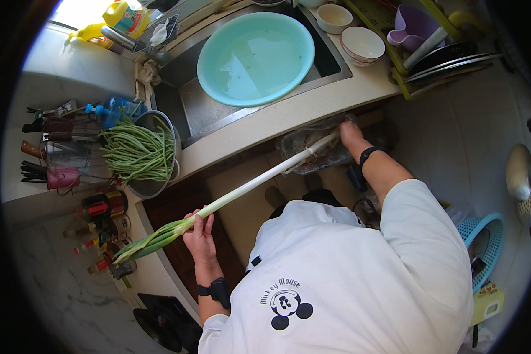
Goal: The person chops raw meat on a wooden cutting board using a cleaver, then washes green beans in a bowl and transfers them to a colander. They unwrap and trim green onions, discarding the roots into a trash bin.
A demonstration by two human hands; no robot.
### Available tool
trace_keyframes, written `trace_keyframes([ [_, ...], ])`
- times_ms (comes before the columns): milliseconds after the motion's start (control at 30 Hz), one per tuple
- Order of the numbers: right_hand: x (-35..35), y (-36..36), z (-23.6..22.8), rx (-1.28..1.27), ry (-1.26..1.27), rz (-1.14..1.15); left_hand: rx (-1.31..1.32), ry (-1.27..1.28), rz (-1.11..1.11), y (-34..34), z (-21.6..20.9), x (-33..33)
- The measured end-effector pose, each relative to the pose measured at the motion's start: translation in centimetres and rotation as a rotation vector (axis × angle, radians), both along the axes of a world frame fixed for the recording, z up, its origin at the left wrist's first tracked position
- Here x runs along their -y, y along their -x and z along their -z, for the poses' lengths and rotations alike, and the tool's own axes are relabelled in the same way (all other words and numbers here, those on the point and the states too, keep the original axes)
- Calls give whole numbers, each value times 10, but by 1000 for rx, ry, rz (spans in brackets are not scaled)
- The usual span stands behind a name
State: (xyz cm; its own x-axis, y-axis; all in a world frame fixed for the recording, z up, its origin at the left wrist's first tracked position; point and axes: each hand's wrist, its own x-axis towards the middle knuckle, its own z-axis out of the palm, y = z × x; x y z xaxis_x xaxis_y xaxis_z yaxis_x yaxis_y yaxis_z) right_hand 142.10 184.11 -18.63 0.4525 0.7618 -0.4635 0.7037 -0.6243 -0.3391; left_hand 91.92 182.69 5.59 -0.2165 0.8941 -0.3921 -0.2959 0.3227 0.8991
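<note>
A long green onion [251, 184] stretches slantwise across the front of the counter, its white stalk to the right and its green leaves to the left. My left hand [201, 237] is closed round it where the white turns green. At the root end my right hand [352, 135] is closed, with the fingertips partly hidden. Below and beside that hand hangs a clear plastic bag [304, 158]; whether the fingers also touch it, I cannot tell. A metal pot [174, 138] full of long green beans [137, 147] stands on the counter beyond my left hand.
In the sink [197, 112] sits a pale turquoise basin [209, 88] with water. White bowls [363, 44] and a green dish rack [398, 71] stand to its right. A knife holder [65, 154] and several bottles [100, 259] line the left side. A blue basket [494, 236] is at the right.
</note>
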Motion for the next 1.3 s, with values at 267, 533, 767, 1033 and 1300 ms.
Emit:
trace_keyframes([
  [267,20,51,-56,-20,-311,-140,-91,9,-82,-11,5,-2],
  [533,50,138,-69,-822,-484,-112,-77,66,-17,-33,11,-5],
  [767,25,126,-55,-790,-319,-158,-128,104,-9,-35,7,-8],
  [1033,46,25,2,-105,-326,-142,-146,111,-98,-10,5,-10],
  [1300,25,19,12,-52,-141,-74,-146,166,-112,-7,12,-3],
])
